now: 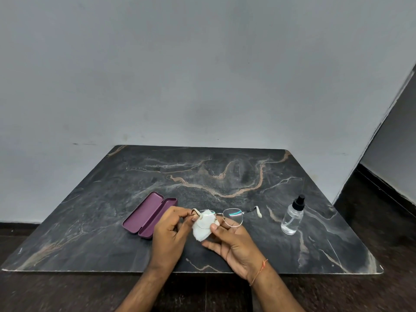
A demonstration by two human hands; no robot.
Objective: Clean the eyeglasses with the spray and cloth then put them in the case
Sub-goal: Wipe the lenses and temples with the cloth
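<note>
Head view: the eyeglasses are held up just over the dark surface. One end is pinched by the left hand fingers. The white cloth is pressed on one lens by the right hand fingers. The open purple case lies left of the eyeglasses, the spray bottle right of them.

Cloth hides one lens of eyeglasses; both forearms cut off by bottom edge

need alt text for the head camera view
Two hands hold wire-rimmed eyeglasses above a dark marble table, the right hand wiping one lens with a white cloth. An open purple case lies left, a spray bottle stands right.
</note>
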